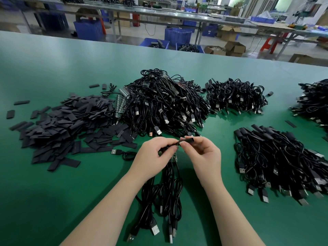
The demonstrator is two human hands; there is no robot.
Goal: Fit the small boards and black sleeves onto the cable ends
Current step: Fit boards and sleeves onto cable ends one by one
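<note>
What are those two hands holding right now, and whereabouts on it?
The right hand pinches a black sleeve near its left end. The left hand grips cable ends with small green boards, their cables hanging below.

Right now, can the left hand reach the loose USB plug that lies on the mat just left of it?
Probably yes. The loose USB plug lies on open green mat close beside the left hand, with nothing between them. But that hand grips a bundle of cables, so it would have to let go first.
</note>
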